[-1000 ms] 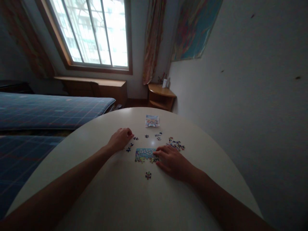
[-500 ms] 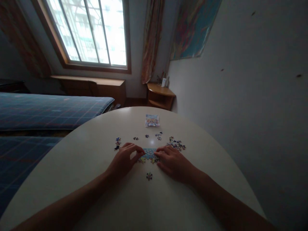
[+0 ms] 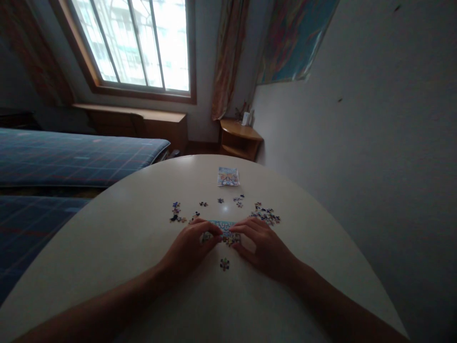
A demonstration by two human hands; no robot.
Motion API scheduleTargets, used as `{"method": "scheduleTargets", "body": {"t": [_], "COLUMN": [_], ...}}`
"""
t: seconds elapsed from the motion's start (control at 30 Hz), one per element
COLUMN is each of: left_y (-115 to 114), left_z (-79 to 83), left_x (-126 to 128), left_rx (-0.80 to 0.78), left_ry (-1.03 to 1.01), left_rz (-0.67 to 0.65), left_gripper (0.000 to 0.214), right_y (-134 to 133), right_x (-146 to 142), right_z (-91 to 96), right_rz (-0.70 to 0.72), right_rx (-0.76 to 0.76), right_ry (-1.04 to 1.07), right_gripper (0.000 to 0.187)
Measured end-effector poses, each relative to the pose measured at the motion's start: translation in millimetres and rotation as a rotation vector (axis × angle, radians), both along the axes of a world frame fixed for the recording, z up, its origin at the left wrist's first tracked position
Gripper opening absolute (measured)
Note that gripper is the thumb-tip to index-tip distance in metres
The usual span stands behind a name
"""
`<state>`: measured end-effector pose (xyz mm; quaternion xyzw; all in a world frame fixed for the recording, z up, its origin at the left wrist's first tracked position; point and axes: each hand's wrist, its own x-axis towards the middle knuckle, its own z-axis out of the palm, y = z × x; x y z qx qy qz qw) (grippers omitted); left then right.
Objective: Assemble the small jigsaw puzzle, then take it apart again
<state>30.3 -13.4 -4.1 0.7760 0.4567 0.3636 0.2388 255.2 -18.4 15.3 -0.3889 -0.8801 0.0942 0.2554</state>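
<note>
A partly joined jigsaw puzzle [image 3: 224, 226], blue along its far edge, lies flat on the white table between my hands. My left hand [image 3: 191, 240] is closed in a pinch over its left part, thumb and index finger around what looks like a small puzzle piece, mostly hidden. On the right side, my right hand [image 3: 262, 245] rests with fingertips on the puzzle, thumb and index finger apart. It covers that edge. Nearer to me sits a loose puzzle piece [image 3: 224, 264], apart from the rest.
A heap of loose pieces [image 3: 266, 214] lies beyond my right hand. Other pieces [image 3: 175, 212] lie at the left, with several more scattered along the far side. Farther back is a small picture sheet [image 3: 228, 176]. The round table [image 3: 150, 190] stands between a bed [image 3: 78, 157] and a wall.
My left hand has shifted slightly right and toward me, its pinch now over the puzzle. My right thumb and index finger have spread farther apart. The view has tilted slightly.
</note>
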Motion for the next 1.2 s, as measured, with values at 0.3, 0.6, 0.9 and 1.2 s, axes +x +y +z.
{"method": "scheduleTargets", "body": {"t": [0.3, 0.6, 0.9, 1.2], "left_y": [-5.7, -0.3, 4.6, 5.2], "left_z": [6.9, -4.9, -14.0, -10.0], "left_x": [8.0, -6.1, -5.1, -7.9], "left_rx": [-0.173, 0.174, 0.238, 0.238], "left_ry": [-0.078, 0.233, 0.243, 0.255], "left_rz": [-0.015, -0.124, -0.242, -0.269], "left_gripper": [0.002, 0.029, 0.027, 0.023], "right_y": [-4.7, 5.0, 6.5, 4.3], "right_x": [-10.8, -4.0, -3.8, -7.6], "right_z": [-3.6, -12.1, -13.4, -14.7], "right_rz": [0.017, -0.047, -0.058, -0.076], "right_rx": [0.039, -0.015, -0.066, -0.092], "right_ry": [0.174, 0.23, 0.134, 0.07], "right_gripper": [0.009, 0.009, 0.011, 0.012]}}
